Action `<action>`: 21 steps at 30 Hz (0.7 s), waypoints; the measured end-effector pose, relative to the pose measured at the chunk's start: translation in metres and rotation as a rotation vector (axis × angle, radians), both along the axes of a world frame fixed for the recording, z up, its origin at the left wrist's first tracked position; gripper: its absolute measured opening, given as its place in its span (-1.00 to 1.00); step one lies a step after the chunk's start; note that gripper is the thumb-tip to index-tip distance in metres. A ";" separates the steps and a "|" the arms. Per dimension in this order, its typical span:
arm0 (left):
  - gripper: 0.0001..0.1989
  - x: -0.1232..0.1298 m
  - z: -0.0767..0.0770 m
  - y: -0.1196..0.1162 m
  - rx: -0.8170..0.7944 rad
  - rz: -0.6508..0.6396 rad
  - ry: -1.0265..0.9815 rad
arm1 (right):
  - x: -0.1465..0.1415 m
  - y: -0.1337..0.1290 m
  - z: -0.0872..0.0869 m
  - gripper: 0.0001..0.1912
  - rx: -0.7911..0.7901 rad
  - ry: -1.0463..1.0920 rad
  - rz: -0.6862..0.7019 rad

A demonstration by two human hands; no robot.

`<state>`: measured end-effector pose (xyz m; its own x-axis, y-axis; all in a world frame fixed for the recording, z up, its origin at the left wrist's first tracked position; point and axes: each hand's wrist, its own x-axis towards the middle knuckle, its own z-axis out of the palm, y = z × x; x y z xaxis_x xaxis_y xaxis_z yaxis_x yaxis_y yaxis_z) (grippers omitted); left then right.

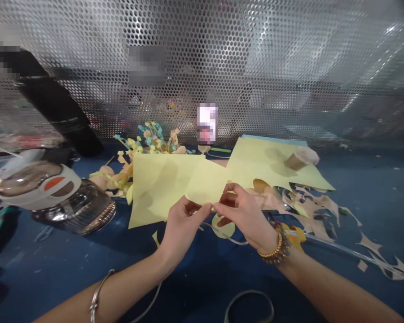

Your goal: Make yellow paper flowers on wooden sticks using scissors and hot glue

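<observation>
Yellow paper piece (207, 179), lower edge pinched in left hand (186, 224), thumb against bent fingers. Right hand (244, 213) curled at its lower right edge, thumb tip near left thumb; cannot tell whether it grips. Around yellow paper piece: larger sheet (155, 193) behind, to left; round cutout (228, 229) just below; paper scraps (314, 206) to right; paper flowers (151, 134) behind, to left; glass jar (76, 211) well left.

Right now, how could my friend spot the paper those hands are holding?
On the blue table, before the holed metal screen, find two big yellow sheets. Between them, the left hand and right hand pinch a smaller yellow piece by its near edge. Unlike the sheets, this one is held.
</observation>
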<state>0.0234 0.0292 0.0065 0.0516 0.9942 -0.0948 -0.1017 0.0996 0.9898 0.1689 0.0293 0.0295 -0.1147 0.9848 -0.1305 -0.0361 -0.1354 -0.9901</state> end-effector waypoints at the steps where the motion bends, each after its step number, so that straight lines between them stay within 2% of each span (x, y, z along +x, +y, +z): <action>1: -0.78 0.000 0.000 0.000 0.029 -0.016 0.006 | 0.000 0.000 0.001 -0.66 -0.008 0.000 -0.006; 5: -0.75 0.000 0.003 0.000 0.052 -0.037 0.024 | -0.001 -0.001 0.002 -0.66 -0.015 0.003 -0.019; 9: -0.78 0.001 0.004 -0.002 -0.074 0.017 -0.028 | 0.000 -0.001 -0.001 -0.66 0.047 -0.041 -0.001; 13: -0.78 0.001 0.004 -0.003 -0.158 0.002 -0.102 | 0.001 -0.001 -0.003 -0.66 0.087 -0.086 0.013; 15: -0.76 0.001 0.003 -0.002 -0.130 -0.012 -0.073 | 0.000 0.000 -0.003 -0.66 0.075 -0.073 0.014; 21: -0.73 0.000 0.006 -0.002 0.091 -0.031 0.090 | 0.000 0.000 -0.002 -0.66 -0.015 -0.002 -0.007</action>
<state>0.0235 0.0274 0.0120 0.0780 0.9969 -0.0100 -0.0103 0.0109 0.9999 0.1688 0.0293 0.0280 -0.1071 0.9835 -0.1455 -0.0355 -0.1500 -0.9880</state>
